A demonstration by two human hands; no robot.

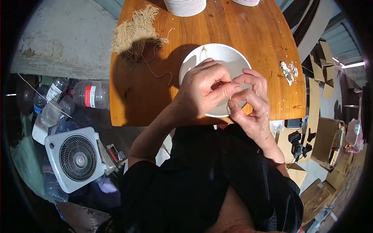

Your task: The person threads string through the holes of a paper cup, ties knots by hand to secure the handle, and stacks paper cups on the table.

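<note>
Clearly, the lettering is too small to read on the red-and-white label (90,96) of the large clear plastic bottle (101,93) on your left, and likewise on the white label (53,92) of the bottle beyond it. Your round white bowl (233,58) sits near the front edge of the brown wooden bench (268,42), its mouth facing up, both hands over it. Your left hand (208,86) has its thumb and forefinger pinched on a thin beige string (230,99); your right hand (251,101) has its fingers closed on it too, just below. The string's short visible length runs roughly toward you, at the bowl's near right side. Another beige piece is looped at the far rim. A shaggy beige bundle of string (140,29) lies far left, its long axis pointing away from you, one loose strand curling toward the bowl.
</note>
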